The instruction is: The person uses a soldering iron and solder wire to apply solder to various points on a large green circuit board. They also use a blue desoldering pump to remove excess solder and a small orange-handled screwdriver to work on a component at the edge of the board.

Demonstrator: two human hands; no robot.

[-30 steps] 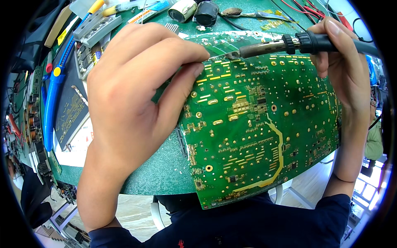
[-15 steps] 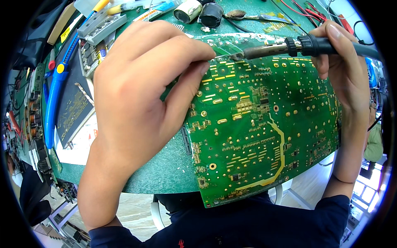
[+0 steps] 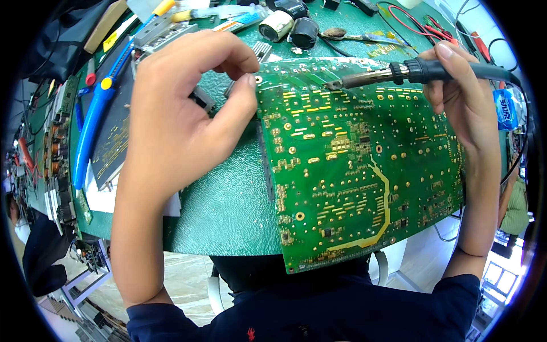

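A large green circuit board [image 3: 342,194] lies tilted at the table's near edge, solder side up, its lower part overhanging the edge. My right hand [image 3: 464,94] grips a black-handled soldering iron [image 3: 364,78] from the right. Its dark tip rests at or just over the board's upper part, left of centre. At the board's upper left corner, my left hand [image 3: 191,108] has thumb and forefinger bent toward each other in a pinch. Whatever lies between the fingertips is too small or hidden to make out.
A blue solder sucker [image 3: 94,128] lies at the left beside a dark panel [image 3: 114,148]. Behind the board stand two small jars [image 3: 303,32], a brush [image 3: 336,33] and a syringe [image 3: 211,12]. Red test leads [image 3: 413,20] curl at the far right, near a blue packet [image 3: 505,108].
My left hand has drawn left, away from the iron's tip to the board's corner. The iron stays near the same board area, slightly lower. The view has shifted a little.
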